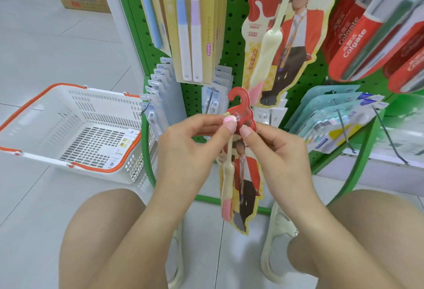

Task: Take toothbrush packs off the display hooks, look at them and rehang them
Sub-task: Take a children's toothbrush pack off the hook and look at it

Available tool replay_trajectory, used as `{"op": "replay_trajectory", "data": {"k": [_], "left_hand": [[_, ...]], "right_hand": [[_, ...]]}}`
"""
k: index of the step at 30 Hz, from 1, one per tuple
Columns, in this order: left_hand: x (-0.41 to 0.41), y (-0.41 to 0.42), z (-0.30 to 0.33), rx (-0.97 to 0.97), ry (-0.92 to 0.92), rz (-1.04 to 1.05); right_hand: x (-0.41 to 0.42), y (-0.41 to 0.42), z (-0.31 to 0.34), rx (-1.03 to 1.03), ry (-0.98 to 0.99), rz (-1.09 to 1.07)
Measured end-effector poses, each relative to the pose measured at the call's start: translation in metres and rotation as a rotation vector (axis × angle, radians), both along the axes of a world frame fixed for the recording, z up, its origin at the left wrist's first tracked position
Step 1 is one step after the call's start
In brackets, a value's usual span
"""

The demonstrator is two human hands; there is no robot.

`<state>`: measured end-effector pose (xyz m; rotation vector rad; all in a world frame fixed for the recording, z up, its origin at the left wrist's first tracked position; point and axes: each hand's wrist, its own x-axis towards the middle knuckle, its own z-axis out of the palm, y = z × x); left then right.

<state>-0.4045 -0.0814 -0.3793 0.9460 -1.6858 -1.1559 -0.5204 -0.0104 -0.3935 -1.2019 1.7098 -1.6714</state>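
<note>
Both hands meet in front of the green pegboard display [231, 36]. The left hand [190, 148] pinches the top of a red toothbrush pack [243, 174] between thumb and curled fingers, just under its red hook tab [238, 100]. The right hand [277, 151] grips the same top from the other side, thumb pressed on the card. The pack hangs down between the forearms, free of any peg, its cream and pink brush showing. Directly above it on the pegboard hangs a matching pack [284, 36]. Red Colgate packs [367, 36] hang at the display's upper right edge, pale blue packs [332, 116] on pegs at its lower right, yellow packs [195, 25] at the upper left. A white basket [75, 105] with orange handles stands on the floor beside the display's left edge.
</note>
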Motion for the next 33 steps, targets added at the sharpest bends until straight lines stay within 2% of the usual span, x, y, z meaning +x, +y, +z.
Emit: {"op": "replay_trajectory", "data": {"k": [7,9,11,13,15,17,21,27,33], "left_hand": [[0.001,0.001,0.001,-0.006,0.0,-0.012],[0.003,-0.001,0.0,-0.036,-0.021,-0.016],[0.004,-0.006,-0.002,-0.01,-0.043,-0.035],[0.005,-0.008,-0.002,0.117,-0.017,-0.139],[0.004,-0.006,-0.001,0.222,0.034,-0.249],[0.003,-0.002,-0.001,0.175,0.046,-0.23],[0.003,0.001,-0.003,-0.048,-0.052,-0.085],[0.003,0.002,-0.003,-0.108,-0.09,-0.081],[0.006,-0.003,-0.003,-0.085,-0.041,-0.058]], "right_hand": [[-0.003,-0.001,0.002,-0.019,-0.041,0.015],[-0.005,-0.001,0.005,-0.028,-0.155,0.035],[-0.007,-0.001,0.009,-0.018,-0.355,0.046],[-0.009,-0.001,0.011,-0.001,-0.515,0.05],[-0.011,0.0,0.01,0.018,-0.565,0.056],[-0.011,0.0,0.01,0.052,-0.553,0.032],[-0.005,0.0,0.009,0.072,-0.429,-0.019],[-0.002,0.001,0.013,0.027,-0.381,0.04],[-0.003,0.003,0.015,-0.062,-0.34,0.021]]}}
